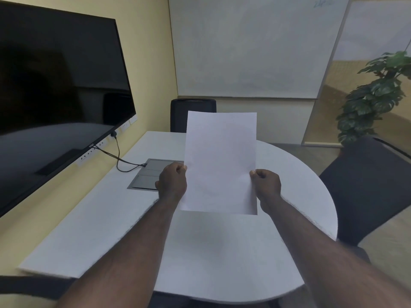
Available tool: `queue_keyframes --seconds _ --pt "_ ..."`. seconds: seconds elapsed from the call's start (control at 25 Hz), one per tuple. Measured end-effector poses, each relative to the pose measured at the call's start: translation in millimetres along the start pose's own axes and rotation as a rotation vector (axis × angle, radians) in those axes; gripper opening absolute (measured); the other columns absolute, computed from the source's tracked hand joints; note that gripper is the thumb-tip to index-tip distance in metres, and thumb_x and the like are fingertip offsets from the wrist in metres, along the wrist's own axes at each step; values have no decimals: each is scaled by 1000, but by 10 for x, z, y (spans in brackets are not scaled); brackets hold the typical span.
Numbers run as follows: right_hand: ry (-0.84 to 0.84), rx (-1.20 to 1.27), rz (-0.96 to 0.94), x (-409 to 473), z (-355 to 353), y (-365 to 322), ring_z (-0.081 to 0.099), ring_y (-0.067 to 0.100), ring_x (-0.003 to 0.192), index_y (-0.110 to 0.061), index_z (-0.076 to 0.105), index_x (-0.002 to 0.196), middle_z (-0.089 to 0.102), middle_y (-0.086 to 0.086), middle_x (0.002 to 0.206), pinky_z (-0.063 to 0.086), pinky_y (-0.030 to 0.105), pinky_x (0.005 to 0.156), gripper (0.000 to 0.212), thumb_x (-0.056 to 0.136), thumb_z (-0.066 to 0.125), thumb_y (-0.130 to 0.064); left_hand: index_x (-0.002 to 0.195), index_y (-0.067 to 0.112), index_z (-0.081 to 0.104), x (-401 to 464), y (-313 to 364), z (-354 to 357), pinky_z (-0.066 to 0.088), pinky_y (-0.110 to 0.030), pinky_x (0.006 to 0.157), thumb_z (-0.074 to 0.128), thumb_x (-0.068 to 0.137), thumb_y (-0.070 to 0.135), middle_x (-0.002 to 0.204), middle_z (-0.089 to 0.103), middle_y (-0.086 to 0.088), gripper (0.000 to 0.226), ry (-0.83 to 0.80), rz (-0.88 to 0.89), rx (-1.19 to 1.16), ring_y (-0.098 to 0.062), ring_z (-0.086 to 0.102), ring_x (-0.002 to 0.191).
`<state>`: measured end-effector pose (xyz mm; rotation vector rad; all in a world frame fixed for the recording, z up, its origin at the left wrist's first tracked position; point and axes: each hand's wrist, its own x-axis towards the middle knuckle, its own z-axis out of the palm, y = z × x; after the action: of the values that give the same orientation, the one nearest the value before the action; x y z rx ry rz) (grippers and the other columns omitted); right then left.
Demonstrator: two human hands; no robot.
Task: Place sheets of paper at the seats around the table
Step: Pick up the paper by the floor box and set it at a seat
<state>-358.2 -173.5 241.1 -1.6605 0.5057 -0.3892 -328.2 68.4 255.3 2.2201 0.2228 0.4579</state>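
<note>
Both hands raised over the white table (93, 223). Left hand (172, 182) pinches the left edge of the sheet of paper (220, 161); right hand (265, 182) pinches its right edge. Sheet held upright, clear of the tabletop, above its middle (whether one sheet or several, cannot tell). Grey cable hatch (148, 174) near the tabletop's left edge. Black chair (180, 114) at the far edge; second chair (369, 187) at the right edge.
</note>
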Motion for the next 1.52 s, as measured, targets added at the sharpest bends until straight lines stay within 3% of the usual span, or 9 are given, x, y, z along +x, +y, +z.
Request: queue_keyframes --seconds 0.16,0.36,0.64,0.84,1.08,1.52 --pt "-17 13 -14 -363 79 -138 58 20 75 -7 71 83 68 1 83 47 31 71 18 90 61 -20 82 24 58 -166 -35 -413 34 -40 80 50 96 29 92 66 0 17 27 2 8 -24 53 85" --pt "-79 15 -32 -691 368 -266 55 19 75 -9 71 86 64 -1 81 42 28 68 17 90 60 -21 88 19 62 -188 -229 -895 32 -39 80 49 97 30 91 65 -1 20 61 -11 34 -25 53 86" --pt "-127 14 -20 -1119 1052 -277 47 22 71 -5 65 77 56 2 77 39 30 69 22 90 60 -22 89 19 60 -57 -779 -1466 30 -37 78 49 98 28 87 61 3 16 98 -38 53 -23 51 84" --pt "-105 32 21 -1416 1602 -219 52 21 75 -3 68 83 62 1 81 41 30 70 21 90 60 -21 86 19 59 215 -1237 -1797 32 -37 79 49 97 28 85 63 2 17 46 -36 46 -25 55 85" --pt "-24 17 46 -1690 2177 -123 58 20 82 -9 72 89 68 0 88 46 31 75 18 90 60 -22 88 19 61 547 -1768 -2018 33 -37 79 49 97 27 96 69 1 17 -18 -24 21 -23 55 86" --pt "-22 -17 86 -1637 2569 65 52 18 73 -12 67 78 60 -3 77 41 30 71 17 90 60 -22 86 18 61 816 -2220 -1911 32 -36 75 50 96 29 86 64 1 18 -90 -67 38 -26 57 85"
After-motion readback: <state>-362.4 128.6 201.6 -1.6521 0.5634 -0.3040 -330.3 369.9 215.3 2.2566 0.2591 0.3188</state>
